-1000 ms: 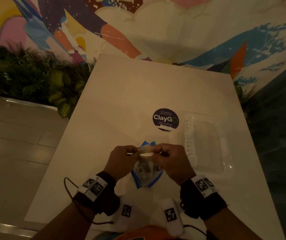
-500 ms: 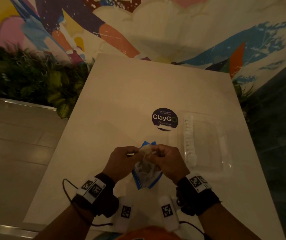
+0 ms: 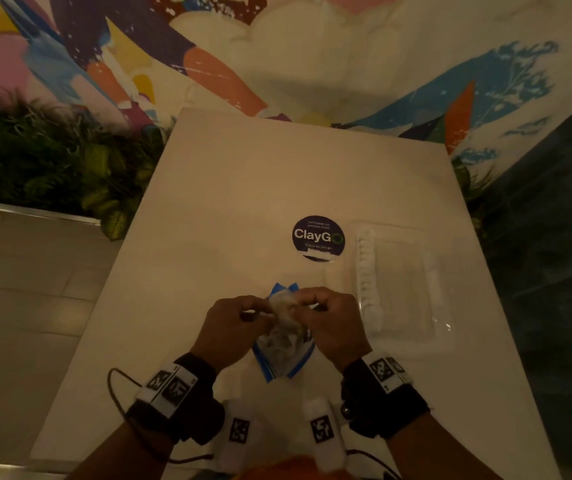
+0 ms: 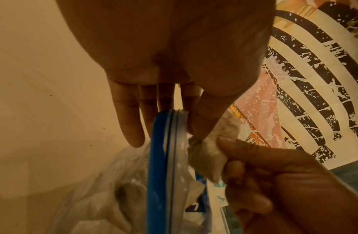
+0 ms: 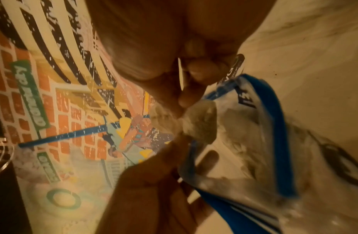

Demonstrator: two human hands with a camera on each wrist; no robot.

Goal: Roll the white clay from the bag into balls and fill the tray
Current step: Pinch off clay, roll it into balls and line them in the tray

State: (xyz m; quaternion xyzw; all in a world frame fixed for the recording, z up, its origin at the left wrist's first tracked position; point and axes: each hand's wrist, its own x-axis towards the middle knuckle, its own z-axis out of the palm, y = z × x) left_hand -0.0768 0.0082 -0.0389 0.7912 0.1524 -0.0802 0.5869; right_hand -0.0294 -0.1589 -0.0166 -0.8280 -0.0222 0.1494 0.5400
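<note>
Both hands sit together over the near middle of the table [image 3: 277, 188], right above the bag [image 3: 282, 344]. The left hand [image 3: 230, 327] has thumb and forefinger pinched on the clay [image 4: 212, 152] at the bag's mouth, its other fingers [image 4: 130, 120] hanging straight beside the blue zip edge [image 4: 160, 166]. The right hand [image 3: 329, 323] pinches the same lump from the other side, with the rest of its fingers curled in. So the clay is held between the two hands just above the bag opening, and more of it shows pale through the plastic lower down.

The tray [image 3: 402, 289] is just right of the right hand, clear plastic and hard to make out in the dim light. A row of white balls [image 3: 367, 275] runs along its left side, near to far; the rest of the tray floor looks bare. A round dark sticker [image 3: 318, 239] lies flat on the table just left of the tray's far end.

Room-wise, the far half of the table is open, and so is the left side out to the edge. The table's right edge runs not far past the tray. Plants [image 3: 52, 168] stand off the left edge, and a painted wall [image 3: 312, 57] is behind the far edge. Nothing stands between the hands and the tray.
</note>
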